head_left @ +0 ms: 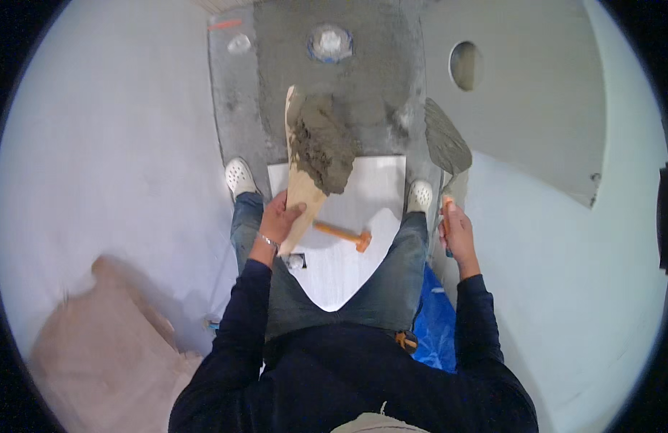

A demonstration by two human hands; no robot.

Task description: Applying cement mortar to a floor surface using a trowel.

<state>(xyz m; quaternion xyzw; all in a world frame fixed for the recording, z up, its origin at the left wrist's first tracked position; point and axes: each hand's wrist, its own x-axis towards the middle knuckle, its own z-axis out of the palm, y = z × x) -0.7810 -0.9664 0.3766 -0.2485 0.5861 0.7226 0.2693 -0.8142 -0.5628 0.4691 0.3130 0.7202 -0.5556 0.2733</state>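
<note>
Spanning the far middle of the scene is a smooth grey cement-coated floor area (377, 65). Near of it, between the feet, lies a white rectangular panel (381, 180). Above the left part of this panel in the view is a long pale wooden board (305, 196); its long axis runs near to far, inclined slightly right at the far end. A rough grey mound of mortar (324, 148) covers the board's far portion. To the right, well apart from the mound, is a mortar-coated trowel with an orange handle (449, 148); its blade points far and slightly left. An orange mallet (341, 232) rests on the panel, head to the right.

The left hand (279, 219) is closed around the board's near portion, thumb on top. The right hand (458, 232) is wrapped around the trowel handle.

Governing relation: the mound lies far and slightly right of the left hand, and far and left of the right hand. The left hand is nearer; an open gap separates mound and blade.
</note>
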